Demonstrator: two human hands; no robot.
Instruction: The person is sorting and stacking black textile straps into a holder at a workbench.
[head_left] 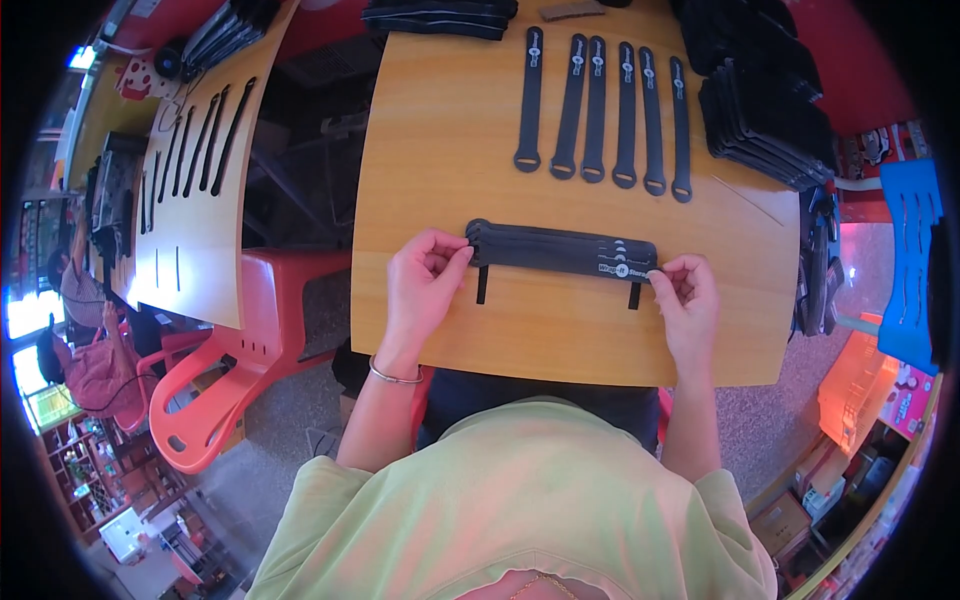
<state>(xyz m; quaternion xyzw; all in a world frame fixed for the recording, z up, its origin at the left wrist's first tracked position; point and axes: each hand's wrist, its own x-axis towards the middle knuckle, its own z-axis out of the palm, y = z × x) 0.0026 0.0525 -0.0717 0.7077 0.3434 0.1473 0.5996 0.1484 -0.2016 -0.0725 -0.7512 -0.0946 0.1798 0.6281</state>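
Observation:
A fanned stack of black hook-and-loop straps (560, 252) lies crosswise near the front of the wooden table (430, 150), with pale printing at its right end. My left hand (425, 285) pinches the rounded left end between thumb and fingers. At the opposite end, my right hand (688, 300) grips the printed corner with thumb and fingertips. Two short black strips, a left strip (482, 286) and a right strip (634, 296), stick out from under the stack toward me. Farther back, several loose straps (594, 110) lie side by side, their slotted ends facing me.
Piles of black straps (765, 120) sit at the table's right edge, and another pile (440, 16) at its far left corner. To the left are a red chair (235, 345) and a second table (225, 240) with black strips. A person (95, 370) sits beyond; an orange crate (855, 385) stands right.

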